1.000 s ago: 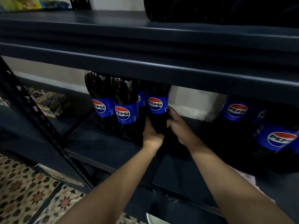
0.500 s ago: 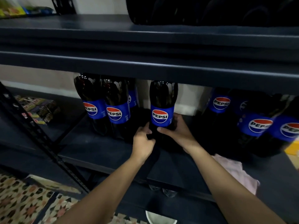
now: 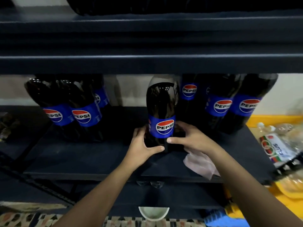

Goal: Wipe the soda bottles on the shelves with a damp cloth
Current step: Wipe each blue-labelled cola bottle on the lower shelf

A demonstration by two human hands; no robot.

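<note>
Both hands grip one soda bottle (image 3: pixel 161 112): our left hand (image 3: pixel 141 145) curls round its lower body with the thumb across the front, and our right hand (image 3: pixel 188 138) wraps the other side just under the label. A moment ago this bottle stood back among the left group (image 3: pixel 72 110); now we have drawn it forward, upright, near the front edge of the shelf (image 3: pixel 98 158), apart from the right group (image 3: pixel 229 104). That frees it for wiping, we judge. The pink cloth (image 3: pixel 200 163) lies on the shelf under our right wrist, held by neither hand
</note>
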